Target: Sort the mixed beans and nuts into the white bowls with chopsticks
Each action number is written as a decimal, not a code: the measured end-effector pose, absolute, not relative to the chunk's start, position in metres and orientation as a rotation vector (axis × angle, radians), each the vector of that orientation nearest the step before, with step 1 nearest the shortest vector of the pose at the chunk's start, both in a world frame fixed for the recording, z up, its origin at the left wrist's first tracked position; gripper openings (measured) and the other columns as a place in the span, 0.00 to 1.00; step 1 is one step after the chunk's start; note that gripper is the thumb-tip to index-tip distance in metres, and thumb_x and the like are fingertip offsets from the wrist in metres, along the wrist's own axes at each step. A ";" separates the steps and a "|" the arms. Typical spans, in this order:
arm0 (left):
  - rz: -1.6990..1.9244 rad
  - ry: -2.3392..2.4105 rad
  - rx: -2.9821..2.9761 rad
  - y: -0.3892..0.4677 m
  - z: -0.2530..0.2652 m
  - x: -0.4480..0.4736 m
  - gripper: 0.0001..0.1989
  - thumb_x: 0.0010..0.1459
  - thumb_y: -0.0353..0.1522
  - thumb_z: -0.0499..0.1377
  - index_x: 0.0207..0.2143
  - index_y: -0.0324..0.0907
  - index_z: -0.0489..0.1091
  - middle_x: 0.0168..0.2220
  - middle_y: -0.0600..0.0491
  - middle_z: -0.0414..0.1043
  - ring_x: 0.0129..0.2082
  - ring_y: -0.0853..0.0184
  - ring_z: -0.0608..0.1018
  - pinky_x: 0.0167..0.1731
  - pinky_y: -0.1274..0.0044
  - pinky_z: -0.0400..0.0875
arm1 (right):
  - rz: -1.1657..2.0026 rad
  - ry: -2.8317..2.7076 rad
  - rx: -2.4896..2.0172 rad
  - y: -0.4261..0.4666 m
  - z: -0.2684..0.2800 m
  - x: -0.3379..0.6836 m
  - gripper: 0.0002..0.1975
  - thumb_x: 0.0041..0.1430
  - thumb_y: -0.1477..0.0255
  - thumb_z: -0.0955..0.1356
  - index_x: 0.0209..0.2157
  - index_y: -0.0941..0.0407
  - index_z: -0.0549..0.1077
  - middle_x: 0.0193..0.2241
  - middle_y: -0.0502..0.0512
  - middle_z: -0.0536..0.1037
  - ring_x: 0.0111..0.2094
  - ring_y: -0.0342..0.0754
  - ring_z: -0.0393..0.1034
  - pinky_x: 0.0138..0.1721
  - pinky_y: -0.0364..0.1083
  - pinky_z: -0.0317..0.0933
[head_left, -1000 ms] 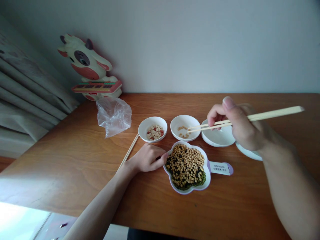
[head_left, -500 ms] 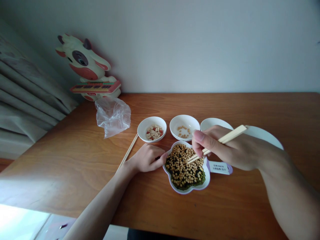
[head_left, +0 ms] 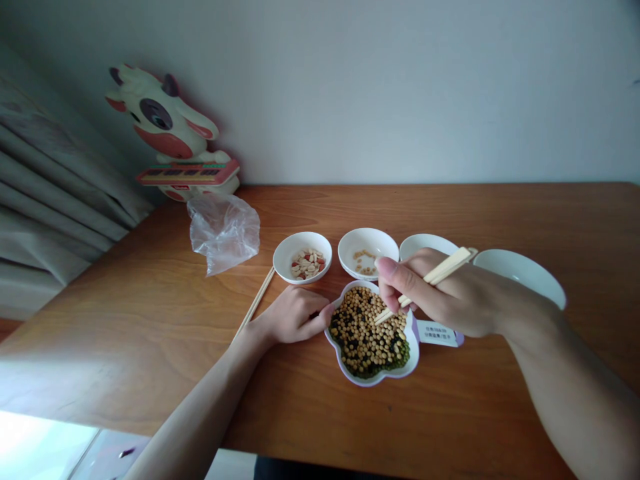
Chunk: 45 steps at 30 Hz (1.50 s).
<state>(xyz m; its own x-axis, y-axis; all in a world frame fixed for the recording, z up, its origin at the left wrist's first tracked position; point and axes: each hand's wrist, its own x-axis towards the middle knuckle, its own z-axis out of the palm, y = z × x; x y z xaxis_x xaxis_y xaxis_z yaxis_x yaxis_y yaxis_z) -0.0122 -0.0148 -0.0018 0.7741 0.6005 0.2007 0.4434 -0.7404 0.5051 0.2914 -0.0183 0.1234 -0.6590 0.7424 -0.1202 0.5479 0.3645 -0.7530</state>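
My right hand (head_left: pixel 435 287) is closed round a pair of pale wooden chopsticks (head_left: pixel 435 275), whose tips reach down into the mixed beans. Those soybeans, black beans and green mung beans (head_left: pixel 370 333) fill a white, lobed bowl (head_left: pixel 367 382) with a purple rim and a labelled handle. On the bowl's left side, my left hand (head_left: pixel 295 317) rests on the table with curled fingers and grips the rim. Behind the lobed bowl stand a round white bowl of pale flat seeds and some red bits (head_left: pixel 303 239) and another with a few soybeans (head_left: pixel 367 235).
Two more white bowls, one partly behind my right hand (head_left: pixel 425 241) and one farther right (head_left: pixel 525 267), continue the row. A second pair of chopsticks (head_left: pixel 257 300) lies by my left wrist. A clear plastic bag (head_left: pixel 225 230) and a cow-shaped toy keyboard (head_left: pixel 185 173) sit at back left.
My right hand has shifted slightly left, and the chopsticks' rear ends have swung left, with the tips still among the beans. My left hand stays at the rim.
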 end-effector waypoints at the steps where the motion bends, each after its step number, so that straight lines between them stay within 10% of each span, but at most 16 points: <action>1: 0.497 0.785 2.534 -0.015 -0.002 -0.012 0.25 0.80 0.38 0.47 0.26 0.42 0.64 0.25 0.54 0.71 0.23 0.71 0.68 0.29 0.75 0.60 | 1.170 -2.377 -1.140 -0.018 0.124 0.292 0.35 0.78 0.46 0.55 0.30 0.55 0.77 0.26 0.51 0.79 0.26 0.47 0.71 0.34 0.48 0.61; 45: 0.464 0.775 2.520 -0.014 -0.002 -0.013 0.24 0.79 0.37 0.48 0.26 0.42 0.62 0.24 0.54 0.69 0.23 0.71 0.68 0.29 0.75 0.60 | 1.112 -2.418 -0.994 -0.018 0.120 0.282 0.33 0.79 0.49 0.56 0.28 0.55 0.73 0.23 0.50 0.74 0.25 0.45 0.66 0.34 0.48 0.59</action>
